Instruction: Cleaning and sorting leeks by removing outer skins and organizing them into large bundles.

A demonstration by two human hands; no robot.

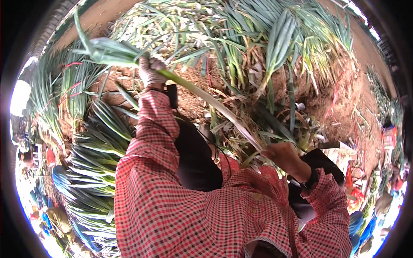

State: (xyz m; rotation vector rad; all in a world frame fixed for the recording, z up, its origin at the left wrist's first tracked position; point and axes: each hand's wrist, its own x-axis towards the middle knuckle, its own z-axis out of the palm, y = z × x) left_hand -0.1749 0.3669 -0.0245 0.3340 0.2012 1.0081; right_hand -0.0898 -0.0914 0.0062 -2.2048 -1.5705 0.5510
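Observation:
A long green onion (202,95) stretches slantwise across my front, its green leaves at the upper left and its white root end at the lower right. My left hand (151,73), in a pale glove, is closed round the stalk just below the leaves. At the white end, my bare right hand (287,160) is closed with its fingers against the stalk; whether it also pinches a loose outer layer is too small to tell. Below the stalk, stripped leaves and scraps (238,142) lie between my knees.
Uncleaned green onions (279,47) with soil on their roots are heaped ahead. A row of green onions (97,172) lies along my left, with tied bundles (64,92) beyond. Pale trimmings (167,21) cover the ground at the back. A box-like object (340,152) stands beside my right knee.

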